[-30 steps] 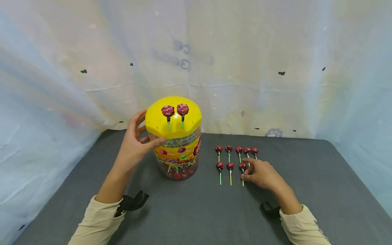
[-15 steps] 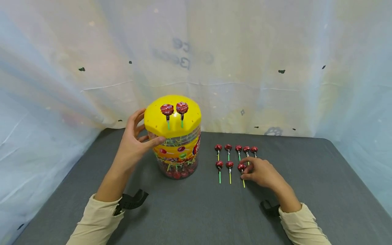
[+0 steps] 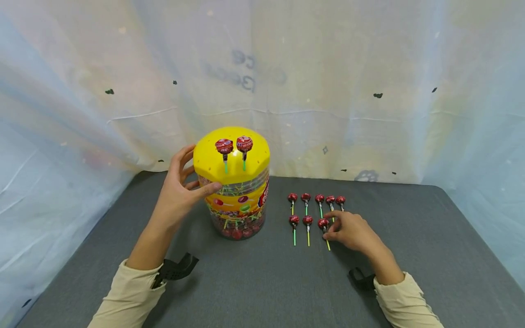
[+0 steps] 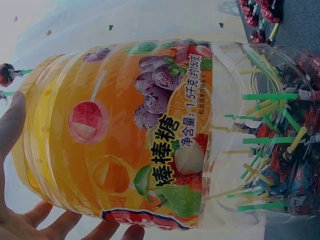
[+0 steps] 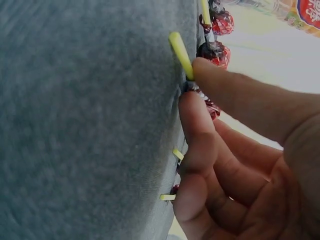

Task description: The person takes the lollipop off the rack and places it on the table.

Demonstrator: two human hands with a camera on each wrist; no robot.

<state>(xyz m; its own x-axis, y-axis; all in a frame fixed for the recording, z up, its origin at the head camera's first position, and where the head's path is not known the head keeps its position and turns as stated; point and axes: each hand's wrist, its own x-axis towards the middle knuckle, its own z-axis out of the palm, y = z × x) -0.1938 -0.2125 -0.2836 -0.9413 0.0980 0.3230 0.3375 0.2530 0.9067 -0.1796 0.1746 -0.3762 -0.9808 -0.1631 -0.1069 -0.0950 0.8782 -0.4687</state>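
Observation:
My left hand [image 3: 177, 193] grips the upper left side of a large plastic candy jar [image 3: 242, 200], thumb in front and fingers behind. The jar has a yellow lid [image 3: 234, 130] and stands upright. On the lid lie two red lollipops with green sticks, one a lollipop [image 3: 224, 146] on the left. My right hand [image 3: 348, 230] pinches a red-wrapped lollipop [image 3: 323, 223] by its yellow stick, at the right end of the front row. In the right wrist view its yellow stick [image 5: 180, 52] pokes out past thumb and finger, slightly tilted; the head is partly hidden.
A back row of several lollipops, including a lollipop [image 3: 306, 197], lies behind; its right end is partly covered by my right hand. Two more, among them a lollipop [image 3: 294, 219], lie left of the held one. The grey table [image 3: 262, 282] meets a pale curtain [image 3: 311, 91] behind.
The lollipop in my right hand has turned a little, its stick end swinging right and its head shifting slightly left. My left hand stays on the jar.

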